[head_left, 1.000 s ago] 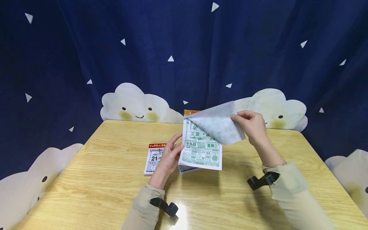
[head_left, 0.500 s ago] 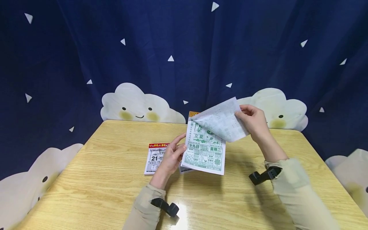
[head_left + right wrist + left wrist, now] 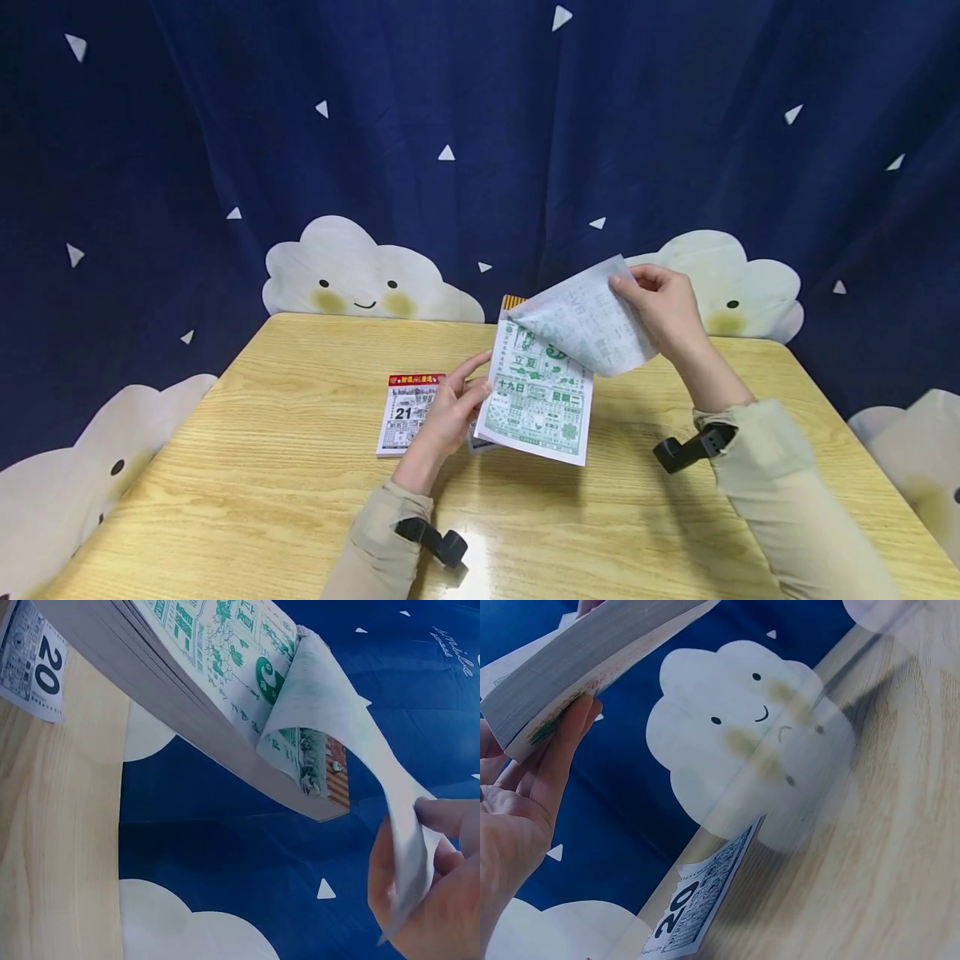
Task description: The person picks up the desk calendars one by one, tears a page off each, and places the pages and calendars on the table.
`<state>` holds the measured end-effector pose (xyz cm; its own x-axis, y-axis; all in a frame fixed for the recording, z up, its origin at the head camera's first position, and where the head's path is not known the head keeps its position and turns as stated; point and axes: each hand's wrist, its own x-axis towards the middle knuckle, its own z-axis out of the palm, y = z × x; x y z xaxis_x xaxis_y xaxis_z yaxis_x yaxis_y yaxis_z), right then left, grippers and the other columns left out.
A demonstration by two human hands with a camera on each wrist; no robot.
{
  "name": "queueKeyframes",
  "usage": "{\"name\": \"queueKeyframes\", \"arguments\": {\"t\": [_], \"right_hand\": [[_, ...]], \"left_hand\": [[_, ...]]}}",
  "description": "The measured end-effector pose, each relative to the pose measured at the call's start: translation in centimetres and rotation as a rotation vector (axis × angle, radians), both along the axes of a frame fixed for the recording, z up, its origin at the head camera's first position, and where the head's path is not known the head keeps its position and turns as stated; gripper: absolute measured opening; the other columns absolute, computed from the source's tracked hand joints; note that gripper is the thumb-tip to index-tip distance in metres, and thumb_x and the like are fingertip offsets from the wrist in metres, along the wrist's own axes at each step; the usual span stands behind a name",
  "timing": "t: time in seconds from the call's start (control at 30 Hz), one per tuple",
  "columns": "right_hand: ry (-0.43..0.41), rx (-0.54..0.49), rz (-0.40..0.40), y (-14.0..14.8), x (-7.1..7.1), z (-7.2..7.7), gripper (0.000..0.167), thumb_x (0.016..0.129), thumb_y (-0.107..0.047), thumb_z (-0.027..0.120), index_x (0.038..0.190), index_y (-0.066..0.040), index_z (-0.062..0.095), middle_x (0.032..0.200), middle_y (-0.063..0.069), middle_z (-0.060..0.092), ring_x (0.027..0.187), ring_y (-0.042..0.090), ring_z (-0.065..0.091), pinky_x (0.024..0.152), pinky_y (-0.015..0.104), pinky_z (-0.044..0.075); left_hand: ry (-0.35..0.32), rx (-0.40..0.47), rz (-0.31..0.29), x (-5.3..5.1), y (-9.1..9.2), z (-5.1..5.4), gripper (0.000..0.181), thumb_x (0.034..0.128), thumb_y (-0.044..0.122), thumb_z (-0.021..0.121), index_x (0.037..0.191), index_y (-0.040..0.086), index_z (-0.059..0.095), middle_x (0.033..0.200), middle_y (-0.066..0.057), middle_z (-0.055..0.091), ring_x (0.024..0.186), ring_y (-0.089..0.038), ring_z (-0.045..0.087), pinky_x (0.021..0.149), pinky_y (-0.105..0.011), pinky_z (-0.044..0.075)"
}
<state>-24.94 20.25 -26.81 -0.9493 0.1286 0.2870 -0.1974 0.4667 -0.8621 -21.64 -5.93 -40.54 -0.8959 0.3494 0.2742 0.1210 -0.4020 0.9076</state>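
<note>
My left hand (image 3: 448,414) grips a thick tear-off calendar (image 3: 536,410) by its left edge, holding it tilted above the table. Green print covers its uppermost full page, and a striped orange header shows at the top. My right hand (image 3: 669,315) pinches the corner of a thin page (image 3: 592,321) between thumb and fingers. That page is pulled up diagonally and still joins the calendar at the upper left. In the right wrist view, a ragged strip of torn paper (image 3: 311,772) runs along the binding beside the header.
On the wooden table (image 3: 247,475), left of the hands, lies another calendar pad (image 3: 405,408) with a red header and the number 21. A loose sheet marked 20 (image 3: 681,919) lies under the raised calendar. A dark blue curtain (image 3: 480,100) with white clouds hangs behind.
The calendar has shifted to the right and slightly down, tilting a little clockwise. My right hand has moved up and right with the page, and more of the green print below is uncovered.
</note>
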Motion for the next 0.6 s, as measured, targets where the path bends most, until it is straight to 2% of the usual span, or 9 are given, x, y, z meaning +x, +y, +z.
{"name": "queueKeyframes", "arguments": {"t": [0.2,0.4,0.47,0.6], "right_hand": [[-0.047,0.009,-0.038,0.01,-0.09,0.19,0.027,0.082,-0.026,0.064,0.09,0.0,0.061,0.069,-0.014,0.052,0.066,0.004,0.048,0.055,0.016,0.042],[-0.11,-0.143,-0.051,0.42,-0.1,0.16,0.015,0.082,-0.025,0.064,0.082,-0.01,0.06,0.073,-0.01,0.054,0.059,0.003,0.053,0.051,0.019,0.047],[-0.108,-0.172,-0.05,0.58,-0.13,0.11,0.015,0.083,-0.024,0.064,0.082,-0.009,0.06,0.073,-0.009,0.054,0.057,0.003,0.054,0.051,0.019,0.048],[-0.087,-0.151,-0.029,0.67,-0.2,0.02,0.02,0.084,-0.021,0.062,0.091,-0.003,0.058,0.07,-0.012,0.053,0.058,0.001,0.051,0.052,0.017,0.047]], "left_hand": [[0.003,0.035,0.009,0.04,0.11,-0.09,0.054,0.0884,-0.002,0.041,0.14,-0.003,0.025,0.087,0.007,0.069,0.067,-0.007,0.063,0.059,-0.021,0.052],[0.005,0.09,0.004,0.14,0.23,0.04,0.054,0.0883,-0.002,0.042,0.139,-0.004,0.025,0.087,0.006,0.069,0.067,-0.008,0.064,0.059,-0.021,0.052],[0.012,0.081,0.002,0.14,0.35,0.05,0.053,0.0882,-0.002,0.042,0.139,-0.003,0.026,0.087,0.006,0.069,0.066,-0.008,0.063,0.057,-0.021,0.051],[0.009,0.045,0.019,0.09,0.61,-0.07,0.054,0.0877,-0.003,0.042,0.139,-0.002,0.027,0.086,0.007,0.069,0.065,-0.007,0.062,0.057,-0.021,0.05]]}}
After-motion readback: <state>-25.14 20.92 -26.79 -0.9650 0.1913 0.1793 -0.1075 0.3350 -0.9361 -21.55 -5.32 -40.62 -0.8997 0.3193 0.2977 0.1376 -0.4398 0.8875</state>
